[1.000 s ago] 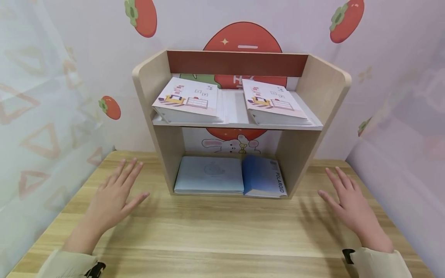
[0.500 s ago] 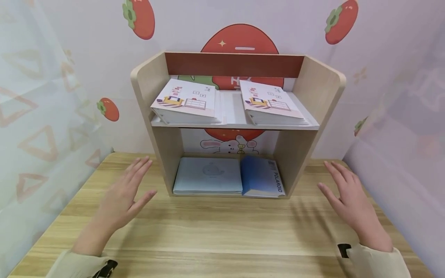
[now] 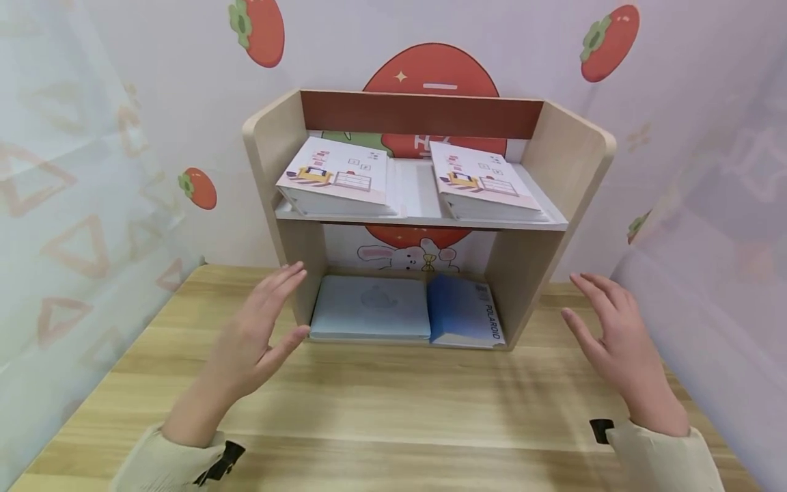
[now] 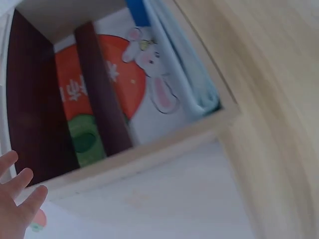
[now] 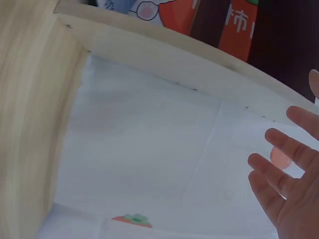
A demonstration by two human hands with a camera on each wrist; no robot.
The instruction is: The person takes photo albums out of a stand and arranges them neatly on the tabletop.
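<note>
A small two-tier wooden desk shelf (image 3: 531, 273) stands at the back of the table. On its upper board lie a left white binder (image 3: 341, 171) and a right white binder (image 3: 486, 179), both with a printed cover. Below are a pale blue album (image 3: 370, 307) and a darker blue box-like item (image 3: 465, 311) lettered POLAROID. My left hand (image 3: 252, 342) is in the air by the shelf's left side, fingers straight and thumb apart, holding nothing. To the right of the shelf, my right hand (image 3: 617, 342) hovers with extended fingers, also holding nothing.
The wooden tabletop (image 3: 393, 403) spreads out in front of the shelf. Behind it is a wall sheet (image 3: 529, 41) printed with persimmons and a rabbit. Pale sheets also hang along the left and right sides.
My left hand has moved right, closer to the shelf's left side. My right hand has shifted only slightly and turned a little inward. The shelf and its contents stay put.
</note>
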